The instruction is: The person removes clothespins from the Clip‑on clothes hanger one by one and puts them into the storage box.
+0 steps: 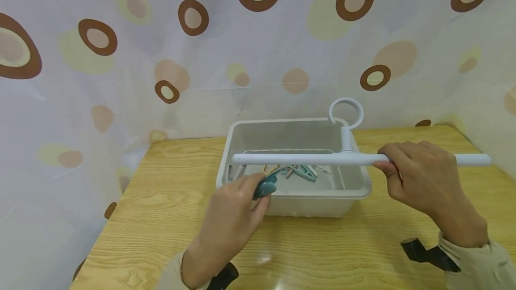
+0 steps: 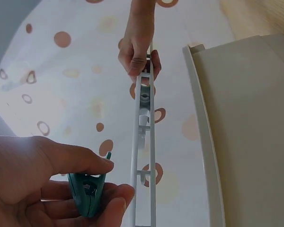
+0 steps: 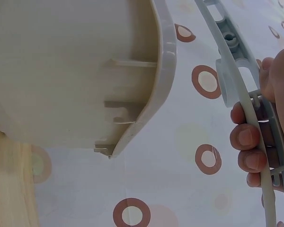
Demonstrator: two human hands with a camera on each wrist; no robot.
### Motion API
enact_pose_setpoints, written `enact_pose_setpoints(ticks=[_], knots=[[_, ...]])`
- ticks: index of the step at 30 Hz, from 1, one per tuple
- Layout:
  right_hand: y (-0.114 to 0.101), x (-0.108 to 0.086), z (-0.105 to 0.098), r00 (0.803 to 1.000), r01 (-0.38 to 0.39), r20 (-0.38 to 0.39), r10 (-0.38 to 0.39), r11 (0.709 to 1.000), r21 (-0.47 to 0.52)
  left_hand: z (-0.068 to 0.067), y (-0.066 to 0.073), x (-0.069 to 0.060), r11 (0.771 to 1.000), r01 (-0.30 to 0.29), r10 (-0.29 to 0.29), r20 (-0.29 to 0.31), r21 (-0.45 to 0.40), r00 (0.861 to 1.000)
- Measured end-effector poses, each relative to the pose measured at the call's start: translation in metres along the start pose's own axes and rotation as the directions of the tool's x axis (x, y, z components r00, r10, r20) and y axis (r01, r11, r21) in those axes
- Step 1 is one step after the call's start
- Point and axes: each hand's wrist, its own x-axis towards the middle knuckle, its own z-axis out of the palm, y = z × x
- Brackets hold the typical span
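A white plastic hanger bar (image 1: 302,159) with a ring hook (image 1: 346,139) spans the air above a whitish bin (image 1: 306,207). My right hand (image 1: 423,180) grips the bar right of the hook; its fingers wrap round the hollow rails (image 3: 248,109) in the right wrist view. Between thumb and fingers my left hand (image 1: 230,214) pinches a teal clothespin (image 2: 87,196), just below the bar's left end and over the bin's near left rim. In the left wrist view, the clothespin is beside the bar, apart from it. Several clothespins (image 1: 305,173) in teal, white and tan lie in the bin.
The bin stands on a wood-grain table (image 1: 161,218), near its back edge. Behind and left hangs a pale sheet (image 1: 250,48) with brown and yellow rings. Black wrist straps (image 1: 429,254) show at the sleeves.
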Motion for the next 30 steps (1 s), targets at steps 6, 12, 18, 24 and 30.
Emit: enact_pose_setpoints(ticks=[6, 12, 18, 24, 30], knots=[[-0.001, 0.001, 0.0, 1.0, 0.004, -0.004, -0.004, 1.0, -0.001, -0.004, -0.005, 0.006, 0.999, -0.041, 0.04, -0.038, -0.026, 0.999], [-0.001, 0.001, 0.0, 1.0, 0.007, -0.012, -0.007, 1.0, 0.001, -0.008, -0.012, 0.013, 0.997, -0.044, 0.041, -0.041, -0.067, 0.998], [-0.002, 0.0, 0.0, 1.0, 0.002, -0.011, -0.002, 1.0, 0.004, -0.014, -0.016, 0.02, 0.99, -0.029, 0.027, -0.011, -0.138, 1.0], [-0.002, 0.001, 0.0, 1.0, 0.009, -0.018, -0.009, 1.0, 0.005, -0.017, -0.02, 0.026, 0.968, -0.012, 0.021, 0.036, -0.249, 0.999], [-0.002, 0.002, 0.0, 1.0, 0.012, -0.016, -0.012, 1.0, 0.01, -0.018, -0.022, 0.03, 0.936, 0.013, 0.016, 0.078, -0.353, 0.997]])
